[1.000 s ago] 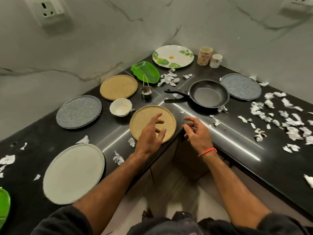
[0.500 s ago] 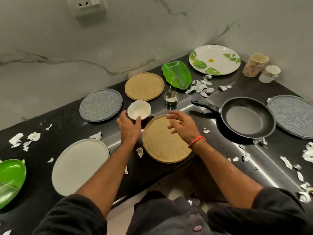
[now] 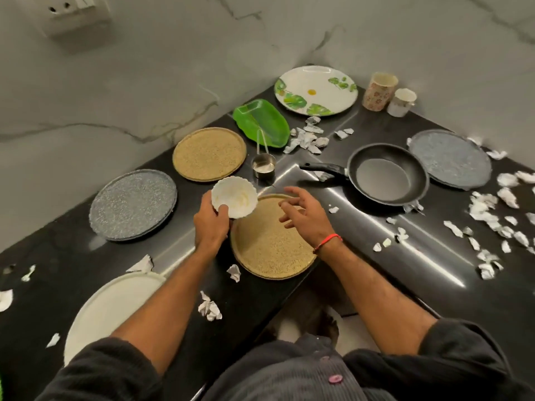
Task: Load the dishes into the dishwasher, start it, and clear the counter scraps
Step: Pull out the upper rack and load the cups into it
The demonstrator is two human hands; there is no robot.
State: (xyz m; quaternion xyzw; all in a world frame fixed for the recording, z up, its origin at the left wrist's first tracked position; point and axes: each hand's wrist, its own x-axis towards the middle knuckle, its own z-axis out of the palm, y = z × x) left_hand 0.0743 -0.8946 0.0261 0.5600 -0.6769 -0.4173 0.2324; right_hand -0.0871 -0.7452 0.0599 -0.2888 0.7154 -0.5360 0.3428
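Observation:
My left hand (image 3: 210,224) grips a small white scalloped bowl (image 3: 235,195), lifted and tilted just above the black counter (image 3: 362,250). My right hand (image 3: 307,215) hovers with loose, spread fingers over a tan plate (image 3: 269,250) at the counter's inner corner, holding nothing. A second tan plate (image 3: 209,153), two grey speckled plates (image 3: 132,204) (image 3: 451,157), a white plate (image 3: 115,302), a leaf-print plate (image 3: 315,90), a green leaf-shaped dish (image 3: 262,123), a black frying pan (image 3: 385,173) and a small steel measuring cup (image 3: 263,167) lie around. Torn white paper scraps (image 3: 308,138) are scattered about.
Two cups (image 3: 379,91) (image 3: 403,102) stand in the far corner by the marble wall. Many more paper scraps (image 3: 492,209) litter the right stretch of counter, and a few (image 3: 209,308) lie near the front edge. A wall socket (image 3: 72,13) is at top left.
My left hand closed on the white bowl and lifted it off the counter toward the tan plate. My right hand stayed over that plate, its fingers spreading a little.

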